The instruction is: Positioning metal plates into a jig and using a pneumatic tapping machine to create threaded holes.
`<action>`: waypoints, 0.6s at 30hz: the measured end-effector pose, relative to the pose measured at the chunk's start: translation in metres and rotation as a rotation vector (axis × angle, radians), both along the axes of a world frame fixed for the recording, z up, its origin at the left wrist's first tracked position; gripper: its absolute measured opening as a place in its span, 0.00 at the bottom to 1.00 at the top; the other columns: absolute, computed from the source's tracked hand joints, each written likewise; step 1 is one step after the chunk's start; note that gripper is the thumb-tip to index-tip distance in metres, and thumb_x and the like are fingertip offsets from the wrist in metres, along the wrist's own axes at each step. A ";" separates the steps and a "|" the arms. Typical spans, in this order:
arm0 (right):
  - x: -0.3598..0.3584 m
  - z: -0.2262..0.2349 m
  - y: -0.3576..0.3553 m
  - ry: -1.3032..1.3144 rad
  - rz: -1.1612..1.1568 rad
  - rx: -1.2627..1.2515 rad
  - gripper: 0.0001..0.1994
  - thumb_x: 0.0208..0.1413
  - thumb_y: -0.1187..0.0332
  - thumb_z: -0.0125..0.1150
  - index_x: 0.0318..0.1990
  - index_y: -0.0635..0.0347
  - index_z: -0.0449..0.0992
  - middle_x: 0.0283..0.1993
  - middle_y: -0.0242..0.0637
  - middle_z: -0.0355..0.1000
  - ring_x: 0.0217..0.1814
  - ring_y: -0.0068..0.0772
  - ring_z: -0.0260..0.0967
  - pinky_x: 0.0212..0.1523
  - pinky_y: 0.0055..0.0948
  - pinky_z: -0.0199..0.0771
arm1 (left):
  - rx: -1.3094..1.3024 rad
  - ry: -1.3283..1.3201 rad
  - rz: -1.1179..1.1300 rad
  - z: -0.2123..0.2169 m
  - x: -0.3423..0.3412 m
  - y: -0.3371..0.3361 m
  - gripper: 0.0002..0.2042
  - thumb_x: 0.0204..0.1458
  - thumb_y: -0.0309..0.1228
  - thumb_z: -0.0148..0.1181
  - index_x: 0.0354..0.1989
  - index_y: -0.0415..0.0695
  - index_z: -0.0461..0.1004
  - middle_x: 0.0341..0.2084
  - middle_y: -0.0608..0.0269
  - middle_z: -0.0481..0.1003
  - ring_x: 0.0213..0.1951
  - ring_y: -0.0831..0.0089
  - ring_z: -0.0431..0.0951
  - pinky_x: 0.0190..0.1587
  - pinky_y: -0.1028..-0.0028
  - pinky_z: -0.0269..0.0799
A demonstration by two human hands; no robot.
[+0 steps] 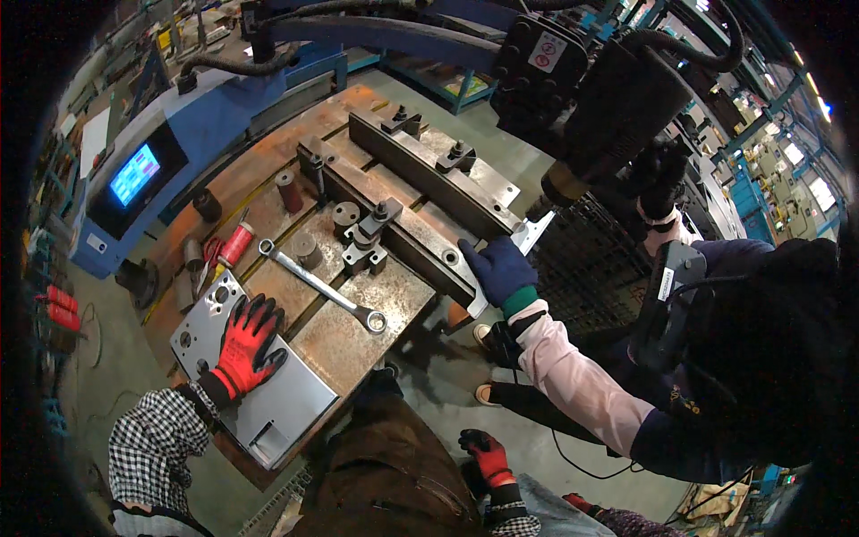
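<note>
My left hand, in a red and black glove, lies with fingers spread on a flat grey sheet-metal plate. The plate has round holes at its far end and a slot near its near corner. Low in the middle, away from the table, hangs my right hand in a matching glove, its fingers loosely bent and apart, with nothing seen in them. Just right of the plate a long ring wrench rests on the steel worktable. A red-labelled bottle lies beyond my left hand, beside red-handled scissors.
Clamped steel bars cross the table under a black machine head. At the right, a co-worker's navy-gloved hand touches a metal piece at the bars' end. A lit screen sits at left. Another red glove shows at the bottom.
</note>
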State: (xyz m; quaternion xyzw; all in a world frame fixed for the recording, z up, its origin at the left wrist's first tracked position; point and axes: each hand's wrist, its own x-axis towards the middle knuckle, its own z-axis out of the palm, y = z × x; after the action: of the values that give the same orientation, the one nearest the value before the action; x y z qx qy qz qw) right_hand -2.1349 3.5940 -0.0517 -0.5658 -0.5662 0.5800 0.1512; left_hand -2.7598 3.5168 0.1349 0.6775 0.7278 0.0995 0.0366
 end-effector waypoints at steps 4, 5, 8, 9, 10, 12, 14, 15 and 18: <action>0.002 -0.007 -0.001 -0.057 0.029 0.031 0.17 0.72 0.73 0.69 0.65 0.62 0.85 0.59 0.38 0.89 0.59 0.32 0.88 0.59 0.33 0.87 | 0.005 -0.010 -0.008 -0.003 -0.002 -0.001 0.42 0.59 0.49 0.70 0.81 0.44 0.68 0.82 0.43 0.63 0.86 0.39 0.55 0.87 0.35 0.42; 0.003 -0.008 -0.001 -0.086 0.037 0.040 0.17 0.72 0.73 0.69 0.65 0.62 0.85 0.59 0.38 0.89 0.59 0.32 0.88 0.60 0.33 0.87 | 0.008 -0.013 -0.008 -0.003 -0.002 -0.001 0.42 0.59 0.49 0.70 0.80 0.44 0.69 0.82 0.43 0.63 0.86 0.39 0.55 0.87 0.35 0.42; 0.002 -0.008 -0.005 -0.036 -0.013 0.001 0.19 0.70 0.61 0.71 0.65 0.51 0.87 0.60 0.37 0.90 0.63 0.42 0.87 0.64 0.41 0.84 | 0.009 -0.009 -0.005 -0.003 -0.001 -0.002 0.42 0.59 0.49 0.71 0.81 0.44 0.69 0.83 0.43 0.63 0.86 0.38 0.55 0.87 0.34 0.42; -0.001 -0.005 -0.005 -0.009 -0.029 -0.017 0.19 0.69 0.57 0.71 0.65 0.47 0.87 0.61 0.37 0.90 0.64 0.45 0.87 0.66 0.43 0.83 | 0.007 -0.005 -0.001 -0.004 -0.002 -0.004 0.42 0.59 0.49 0.71 0.81 0.44 0.69 0.83 0.43 0.63 0.86 0.38 0.55 0.87 0.34 0.42; -0.003 -0.003 -0.004 -0.028 -0.018 -0.020 0.20 0.69 0.57 0.72 0.65 0.48 0.87 0.60 0.37 0.90 0.64 0.45 0.87 0.66 0.43 0.83 | -0.012 0.005 0.007 -0.007 -0.005 -0.008 0.42 0.59 0.49 0.70 0.81 0.45 0.68 0.83 0.43 0.63 0.86 0.38 0.55 0.87 0.35 0.42; 0.000 -0.003 -0.004 -0.054 -0.013 -0.019 0.20 0.69 0.58 0.72 0.65 0.48 0.87 0.60 0.37 0.90 0.64 0.45 0.87 0.66 0.42 0.83 | -0.027 0.008 0.010 -0.006 -0.005 -0.007 0.42 0.59 0.49 0.70 0.81 0.45 0.68 0.83 0.43 0.63 0.86 0.39 0.55 0.87 0.35 0.42; 0.001 -0.004 -0.005 -0.029 -0.030 -0.026 0.20 0.69 0.58 0.72 0.65 0.48 0.87 0.60 0.38 0.90 0.64 0.45 0.87 0.66 0.42 0.83 | -0.030 -0.031 -0.003 -0.003 -0.005 -0.005 0.42 0.59 0.51 0.68 0.81 0.44 0.68 0.84 0.41 0.60 0.86 0.36 0.53 0.87 0.34 0.42; 0.002 -0.004 -0.005 -0.022 -0.035 -0.029 0.20 0.69 0.58 0.72 0.65 0.48 0.87 0.60 0.38 0.90 0.64 0.45 0.87 0.66 0.41 0.83 | -0.031 -0.045 -0.007 -0.001 -0.005 -0.004 0.42 0.59 0.51 0.67 0.81 0.43 0.68 0.85 0.41 0.59 0.86 0.35 0.53 0.87 0.34 0.41; -0.001 0.001 -0.005 -0.050 -0.019 -0.024 0.19 0.70 0.61 0.72 0.65 0.51 0.87 0.61 0.38 0.90 0.63 0.41 0.88 0.67 0.39 0.83 | -0.038 -0.045 -0.003 -0.002 -0.004 -0.004 0.42 0.59 0.51 0.67 0.80 0.42 0.68 0.85 0.40 0.60 0.86 0.36 0.53 0.86 0.34 0.42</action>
State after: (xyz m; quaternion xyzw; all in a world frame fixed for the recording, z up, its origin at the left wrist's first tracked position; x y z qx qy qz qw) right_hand -2.1361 3.5893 -0.0509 -0.5871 -0.5574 0.5711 0.1356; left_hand -2.7641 3.5131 0.1327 0.6753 0.7276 0.1011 0.0660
